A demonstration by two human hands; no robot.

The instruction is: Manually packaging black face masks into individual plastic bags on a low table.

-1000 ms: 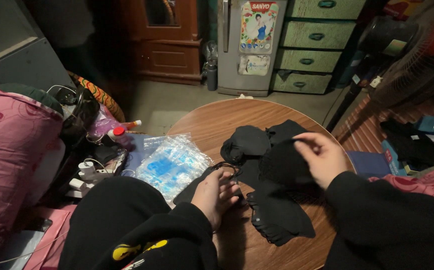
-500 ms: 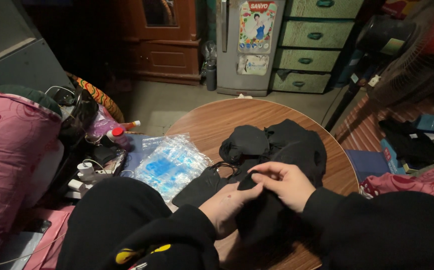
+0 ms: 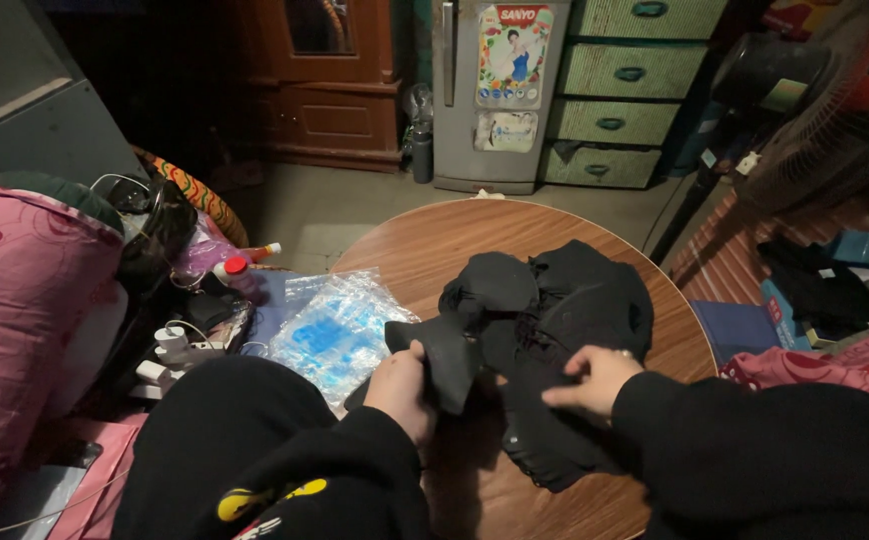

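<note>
A heap of black fabric pieces (image 3: pixel 555 310) lies on a round wooden table (image 3: pixel 435 245). My left hand (image 3: pixel 400 385) is closed around one black piece (image 3: pixel 445 355) and lifts its near end at the table's front left. Pinching another flat black piece (image 3: pixel 545 440) at the front of the heap, my right hand (image 3: pixel 595 378) has its fingers bent onto the cloth. Both arms wear black sleeves.
A clear plastic bag with blue print (image 3: pixel 340 330) lies at the table's left edge. A pink printed cushion (image 3: pixel 25 290), a bottle with a red cap (image 3: pixel 240 265) and cables sit to the left. Behind stand a small fridge (image 3: pixel 495 90), green drawers (image 3: pixel 625 90) and a fan (image 3: pixel 835 130).
My right hand came down from the top of the heap to its near edge. My left hand turned and gripped a black piece, raising it from the table.
</note>
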